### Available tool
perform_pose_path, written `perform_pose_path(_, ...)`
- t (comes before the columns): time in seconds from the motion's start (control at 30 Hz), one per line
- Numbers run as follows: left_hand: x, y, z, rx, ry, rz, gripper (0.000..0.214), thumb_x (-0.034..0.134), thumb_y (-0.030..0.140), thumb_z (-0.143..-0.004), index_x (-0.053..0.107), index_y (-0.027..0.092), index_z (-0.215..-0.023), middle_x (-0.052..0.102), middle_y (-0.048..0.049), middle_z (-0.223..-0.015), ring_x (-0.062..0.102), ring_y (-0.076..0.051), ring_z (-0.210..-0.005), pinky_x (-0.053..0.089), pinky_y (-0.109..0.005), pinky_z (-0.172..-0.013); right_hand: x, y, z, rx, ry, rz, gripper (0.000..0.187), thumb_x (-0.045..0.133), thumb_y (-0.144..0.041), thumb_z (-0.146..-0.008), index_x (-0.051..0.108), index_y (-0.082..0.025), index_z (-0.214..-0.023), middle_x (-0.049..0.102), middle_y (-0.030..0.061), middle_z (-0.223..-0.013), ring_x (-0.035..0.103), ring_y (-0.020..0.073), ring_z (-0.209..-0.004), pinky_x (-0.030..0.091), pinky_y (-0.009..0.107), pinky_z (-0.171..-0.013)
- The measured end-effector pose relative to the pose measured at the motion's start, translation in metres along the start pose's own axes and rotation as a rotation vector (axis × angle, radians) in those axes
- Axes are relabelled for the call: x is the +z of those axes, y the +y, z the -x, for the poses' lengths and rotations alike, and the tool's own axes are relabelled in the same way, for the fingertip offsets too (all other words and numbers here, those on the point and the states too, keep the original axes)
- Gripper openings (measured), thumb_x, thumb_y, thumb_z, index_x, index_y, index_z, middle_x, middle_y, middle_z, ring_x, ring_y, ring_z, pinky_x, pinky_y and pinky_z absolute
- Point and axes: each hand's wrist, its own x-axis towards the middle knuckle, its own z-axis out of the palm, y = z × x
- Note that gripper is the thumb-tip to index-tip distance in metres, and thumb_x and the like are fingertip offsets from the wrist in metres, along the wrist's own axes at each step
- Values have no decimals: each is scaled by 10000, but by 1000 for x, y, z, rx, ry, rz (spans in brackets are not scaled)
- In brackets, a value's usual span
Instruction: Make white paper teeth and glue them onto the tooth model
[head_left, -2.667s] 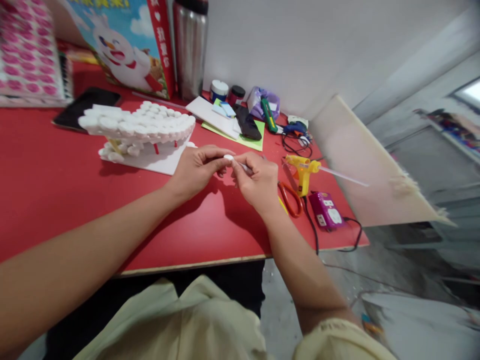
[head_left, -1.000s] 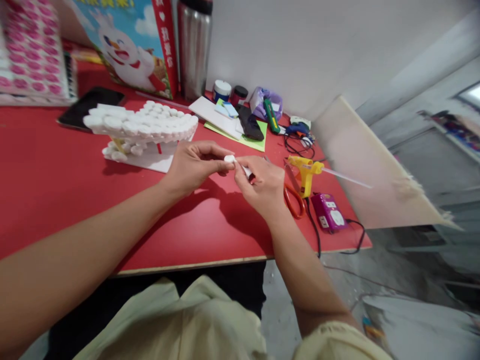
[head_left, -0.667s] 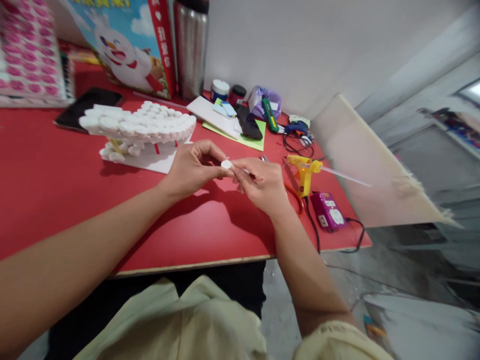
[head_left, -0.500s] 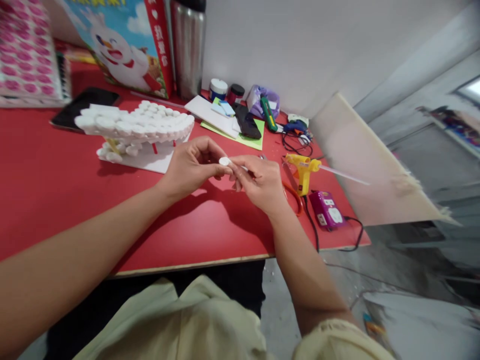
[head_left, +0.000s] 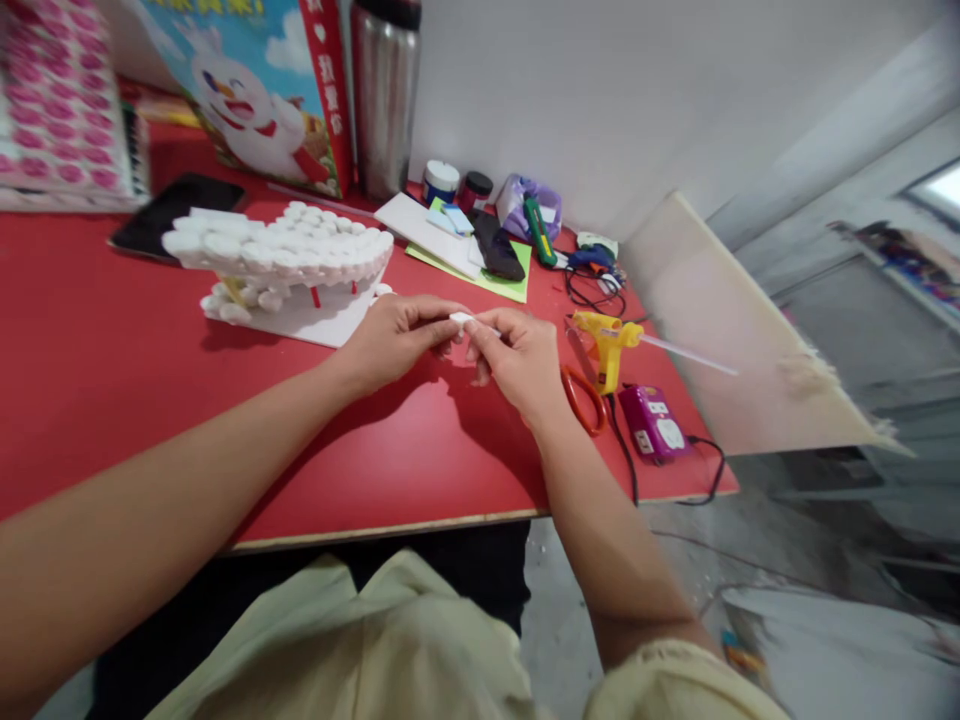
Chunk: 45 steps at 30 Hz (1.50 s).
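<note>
1. the small white piece (head_left: 458, 318) is held just above the red worktop (head_left: 112, 360), between the fingertips of both hands, near the middle of the view.
2. the left hand (head_left: 394, 338) is closed on the piece in a pinch grip, with thumb and forefinger on its nine o'clock side and the other fingers curled under.
3. the right hand (head_left: 519, 362) is closed in a similar pinch grip on the three o'clock side. a thin pale sliver seems to run from the piece under these fingers, but it cannot be told whether this is a separate stick.
4. the piece is judged to be very light and soft, much like the rounded white bits that cover the white model (head_left: 277, 250). it is likely to be dented by a hard squeeze and easily dropped or flicked away.
5. it is best taken by its rim with the fingertips only, under light pressure, so that its flat faces are left free.
6. the white model stands at ten o'clock from the hands, near them but untouched.
7. the yellow glue gun (head_left: 607, 345) stands at three o'clock, just beside the right hand. the orange scissors (head_left: 581, 400) lie at four o'clock, close by the wrist, and the purple plug block (head_left: 652, 422) lies beyond them.
8. the green sheet (head_left: 487, 280) lies at one o'clock and the steel flask (head_left: 385, 95) stands at twelve o'clock, both well apart from the hands.
</note>
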Motion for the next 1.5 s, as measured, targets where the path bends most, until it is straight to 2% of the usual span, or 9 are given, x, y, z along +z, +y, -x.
perform_pose_path(0.23, 4, -1, 1, -249, -60, 299, 322, 889, 417, -737, 803, 143, -883, 754, -79, -724, 696, -178, -628, 584, -283, -580, -7, 5, -2, 13, -9, 107, 228, 716, -375, -904, 684, -184, -785, 626, -40, -547, 581, 110, -442, 414, 233, -479)
perform_pose_path(0.37, 8, 1, 3, -250, -7, 270, 297, 871, 401, -740, 808, 142, -873, 730, -69, -675, 671, -182, -587, 582, -300, -528, -5, 6, 0, -128, 18, 265, 219, 675, -359, -928, 673, -195, -783, 628, -23, -595, 594, 133, -558, 427, 257, -562)
perform_pose_path(0.53, 13, 0, 3, -127, 112, 113, 187, 811, 335, -785, 818, 157, -841, 726, -48, -682, 651, -167, -621, 536, -279, -581, 5, 3, 5, -315, 146, 488, 219, 634, -298, -939, 630, -202, -743, 643, 12, -643, 595, 152, -633, 458, 300, -674)
perform_pose_path(0.63, 9, -1, 1, -58, 98, 46, 178, 780, 343, -820, 818, 169, -828, 725, -37, -687, 630, -153, -633, 513, -272, -626, 4, -2, 3, -159, 65, 258, 251, 667, -406, -945, 651, -200, -803, 681, 19, -678, 628, 147, -609, 505, 286, -647)
perform_pose_path(0.77, -1, -4, -2, 54, 67, -25, 218, 758, 391, -866, 827, 196, -935, 792, -63, -877, 688, -194, -786, 547, -319, -787, -4, -4, -6, 302, -164, -379, 505, 563, -682, -960, 666, -189, -998, 763, 59, -780, 695, 175, -558, 579, 303, -535)
perform_pose_path(0.87, -5, -6, -4, 150, 47, -107, 206, 730, 358, -899, 834, 222, -1014, 806, -78, -1035, 718, -231, -945, 530, -356, -907, -9, -2, -13, 477, -252, -625, 461, 536, -615, -1009, 666, -174, -1044, 768, 60, -770, 683, 160, -551, 573, 270, -489)
perform_pose_path(1.0, -5, -8, -4, 205, -2, -176, 221, 684, 342, -934, 837, 214, -1031, 793, -83, -1027, 710, -226, -933, 518, -351, -897, -9, -4, -12, 511, -265, -748, 257, 610, -386, -1022, 676, -145, -961, 717, 12, -741, 509, 68, -459, 413, 168, -379)
perform_pose_path(1.13, -6, -6, -4, 178, -15, -185, 260, 687, 381, -933, 834, 201, -1049, 784, -82, -995, 679, -202, -839, 515, -326, -811, -11, -10, -8, 517, -293, -795, 209, 718, -342, -954, 664, -146, -908, 616, -36, -719, 365, 31, -455, 281, 141, -360)
perform_pose_path(1.5, -4, -6, -2, 57, 14, -59, 277, 760, 424, -882, 841, 194, -1013, 801, -78, -956, 674, -182, -810, 519, -303, -796, -18, -12, -6, 446, -298, -652, 323, 893, -369, -761, 755, -150, -954, 503, -58, -753, 264, 24, -519, 219, 180, -407)
